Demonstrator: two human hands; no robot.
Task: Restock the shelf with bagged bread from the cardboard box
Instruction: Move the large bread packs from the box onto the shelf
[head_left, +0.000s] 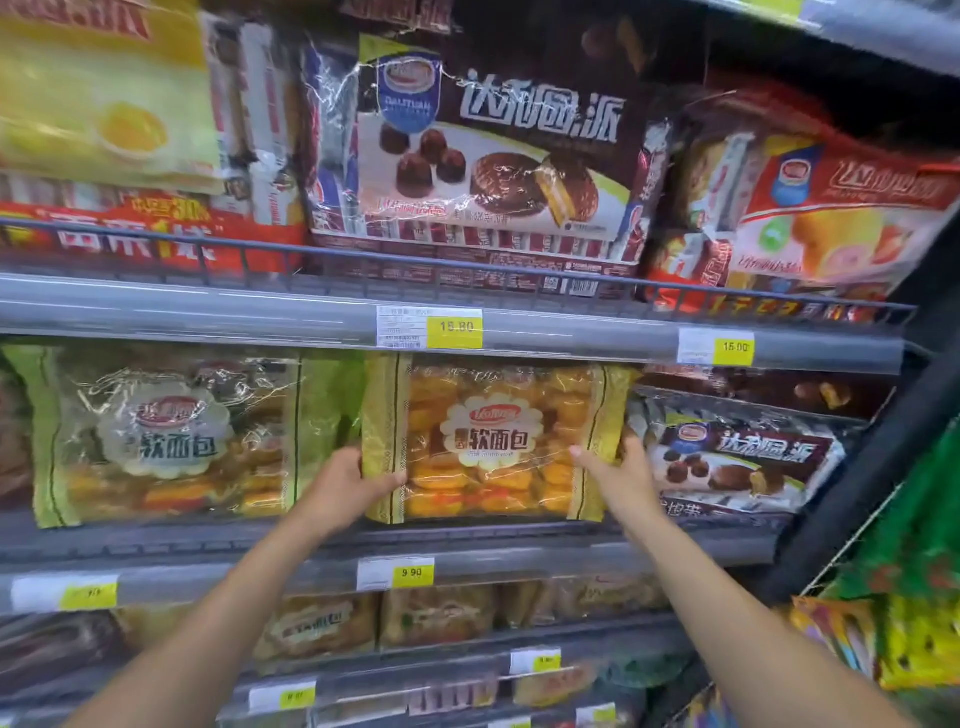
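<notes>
On the middle shelf (156, 540), the yellow bag of bread (488, 441) stood upright and face out, with its bottom edge at the shelf's front lip. Two bare forearms reached up from below the bag, one toward each side of it.

The left hand (340, 486) gripped the bag's left edge low down. Its thumb (392, 478) lay over the front of the gold side strip, and its other fingers were hidden behind the bag. The right hand (626, 470) held the bag's right edge at about the same height. Its thumb lay flat on the clear front and one finger pointed up along the right gold strip. Its remaining fingers were out of sight, so I could not tell how far they curled behind the bag.

By count, one yellow bag was in the hands. Just left of the bag stood one green bag of bread (171, 436). Just right of the bag lay one brown bag of chocolate pies (737, 462), tilted, with a darker pack showing above it.

Above the bag, the next shelf up carried three big packs: a yellow pack (104, 98), a brown pack (483, 156) and a red pack (831, 208). Two price tags (429, 327) sat on the rail directly above the bag, and two more were on the rail directly below it. Below the bag, about three bread bags (436, 616) showed on the next shelf down, too blurred to count surely.
</notes>
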